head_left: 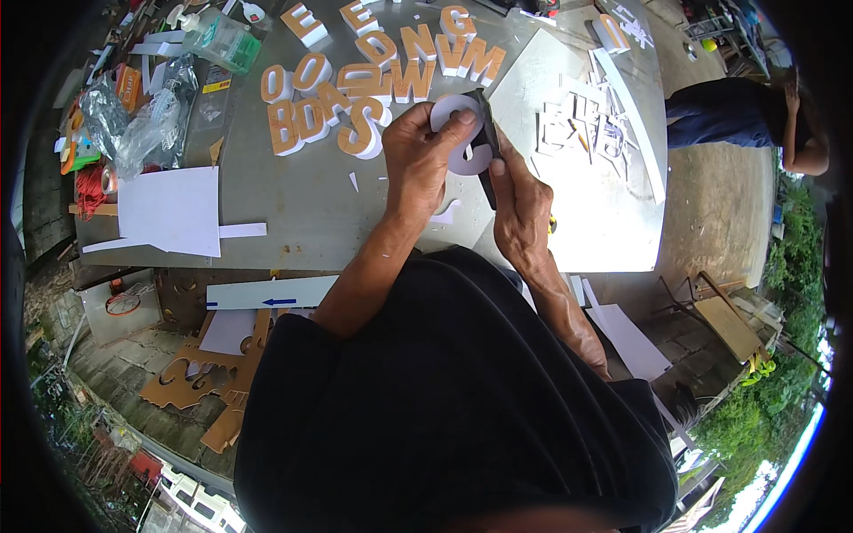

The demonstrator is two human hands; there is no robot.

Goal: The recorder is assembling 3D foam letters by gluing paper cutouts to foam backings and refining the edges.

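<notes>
My left hand (415, 158) pinches a flat white curved cut-out letter (477, 160) between thumb and fingers, above the metal table. In my right hand (522, 200) is a long dark flat bar (486, 138), its kind not clear, held upright along the letter's right edge. The right fingers are closed around the bar, partly behind it. Just beyond my hands, several block letters (360, 133) with orange-brown faces and white sides lie grouped on the table. A small curved white scrap (447, 213) lies below the held letter.
The metal table (258, 200) carries a white sheet (169, 213), a clear plastic bag (147, 133) and a pump bottle of green liquid (222, 40) at left. White strips and offcuts (586, 129) lie at right. Another person (737, 115) is beyond the right edge. Cut brown board (191, 373) lies below.
</notes>
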